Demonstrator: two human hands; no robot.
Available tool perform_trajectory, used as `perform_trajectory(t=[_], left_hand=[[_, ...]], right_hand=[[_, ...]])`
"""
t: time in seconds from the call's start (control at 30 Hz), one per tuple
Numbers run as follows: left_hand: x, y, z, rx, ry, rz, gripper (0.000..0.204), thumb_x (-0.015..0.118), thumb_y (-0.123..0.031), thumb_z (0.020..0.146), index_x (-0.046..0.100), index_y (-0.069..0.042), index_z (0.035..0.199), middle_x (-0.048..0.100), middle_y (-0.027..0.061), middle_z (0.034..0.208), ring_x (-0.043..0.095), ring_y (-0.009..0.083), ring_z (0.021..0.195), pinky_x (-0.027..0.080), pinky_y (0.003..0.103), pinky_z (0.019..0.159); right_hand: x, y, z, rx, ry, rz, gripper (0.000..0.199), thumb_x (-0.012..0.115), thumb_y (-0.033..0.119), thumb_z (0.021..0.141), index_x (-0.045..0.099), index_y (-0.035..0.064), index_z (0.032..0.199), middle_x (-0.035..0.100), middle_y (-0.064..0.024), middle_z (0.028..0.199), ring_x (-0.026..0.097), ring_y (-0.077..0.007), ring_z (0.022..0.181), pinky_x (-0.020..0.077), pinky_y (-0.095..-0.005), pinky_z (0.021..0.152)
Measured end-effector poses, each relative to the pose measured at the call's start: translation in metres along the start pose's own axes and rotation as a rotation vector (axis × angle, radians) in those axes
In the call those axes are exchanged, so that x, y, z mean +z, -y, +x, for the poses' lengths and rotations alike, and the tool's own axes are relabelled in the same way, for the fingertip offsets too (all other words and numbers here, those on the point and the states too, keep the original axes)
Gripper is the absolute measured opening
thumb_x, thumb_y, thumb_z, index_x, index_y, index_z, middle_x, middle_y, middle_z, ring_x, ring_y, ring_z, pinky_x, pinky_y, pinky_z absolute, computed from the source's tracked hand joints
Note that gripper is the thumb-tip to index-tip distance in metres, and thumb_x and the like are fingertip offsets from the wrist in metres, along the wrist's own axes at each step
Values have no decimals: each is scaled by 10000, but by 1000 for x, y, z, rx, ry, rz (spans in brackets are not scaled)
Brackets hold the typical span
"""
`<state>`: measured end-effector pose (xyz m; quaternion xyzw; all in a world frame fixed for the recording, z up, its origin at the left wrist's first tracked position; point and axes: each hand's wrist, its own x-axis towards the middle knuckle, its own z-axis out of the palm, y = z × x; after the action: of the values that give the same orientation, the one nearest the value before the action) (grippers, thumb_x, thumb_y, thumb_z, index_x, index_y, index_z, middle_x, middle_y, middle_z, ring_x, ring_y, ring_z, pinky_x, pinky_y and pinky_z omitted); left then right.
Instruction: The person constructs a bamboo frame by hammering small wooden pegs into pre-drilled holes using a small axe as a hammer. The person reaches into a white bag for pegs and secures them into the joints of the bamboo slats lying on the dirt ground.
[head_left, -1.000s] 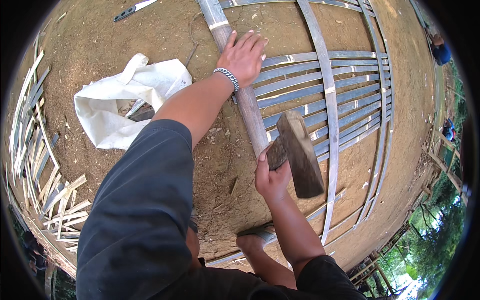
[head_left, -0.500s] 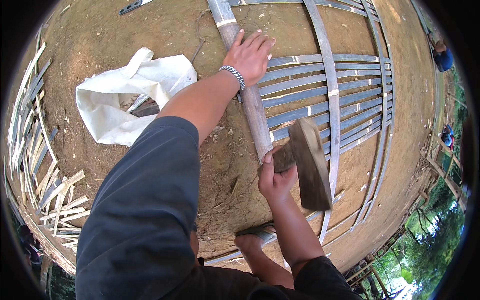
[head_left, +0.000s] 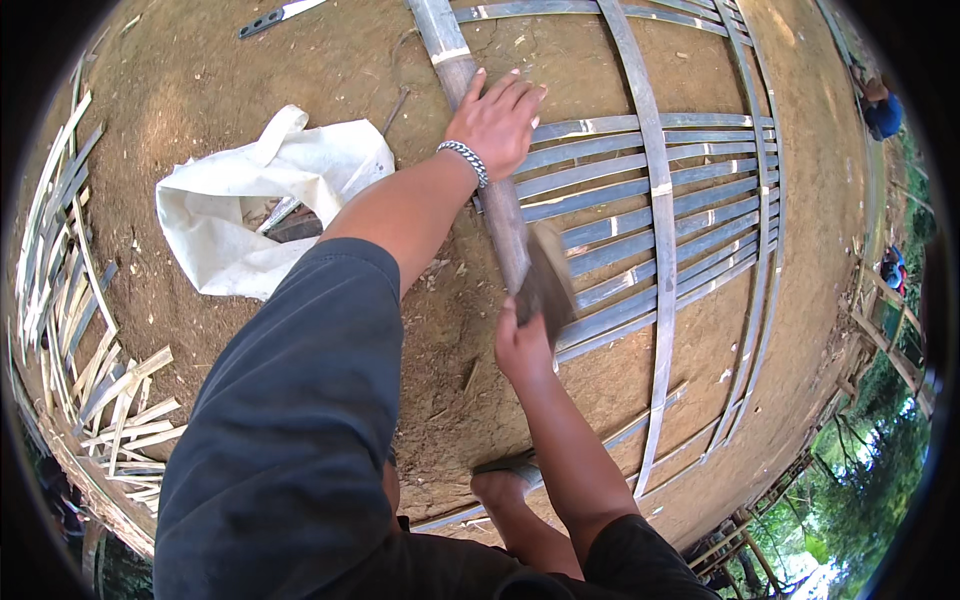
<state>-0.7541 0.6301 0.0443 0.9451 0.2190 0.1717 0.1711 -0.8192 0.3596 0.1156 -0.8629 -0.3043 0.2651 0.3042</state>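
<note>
Left hand spread flat on the bamboo pole, pinning it. Right hand clenched around the wooden mallet, just below. Best struck squarely, well clear of the flat palm.

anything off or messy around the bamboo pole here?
Nothing damaged. Left hand presses the bamboo pole; right hand holds a wooden block against it. Bamboo offcuts lie scattered at left, and a white sack lies crumpled open.
</note>
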Motion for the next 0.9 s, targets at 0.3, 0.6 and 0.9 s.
perform_trajectory(t=[0.3,0.6,0.9], left_hand=[[-3,-2,1,5,6,-7,452,482,-241,999,485,-112,1433,543,101,1431,403,272,1431,205,546,1222],[-4,-4,0,3,55,-19,452,456,-262,1017,474,-112,1443,522,106,1457,375,265,1450,184,533,1233],[-35,28,14,-191,259,-314,482,448,-350,1048,480,-113,1466,542,142,1452,429,281,1424,220,492,1225]], right_hand=[[4,0,-4,-10,-71,109,479,616,113,930,464,-88,1336,606,-370,1150,600,-521,1071,501,-515,898],[-1,4,11,114,9,-119,512,620,183,914,445,-59,1330,653,-349,1031,622,-534,991,498,-560,877],[-50,-1,-34,267,44,-138,479,644,186,902,480,-23,1300,664,-310,1044,641,-488,1019,505,-499,871]])
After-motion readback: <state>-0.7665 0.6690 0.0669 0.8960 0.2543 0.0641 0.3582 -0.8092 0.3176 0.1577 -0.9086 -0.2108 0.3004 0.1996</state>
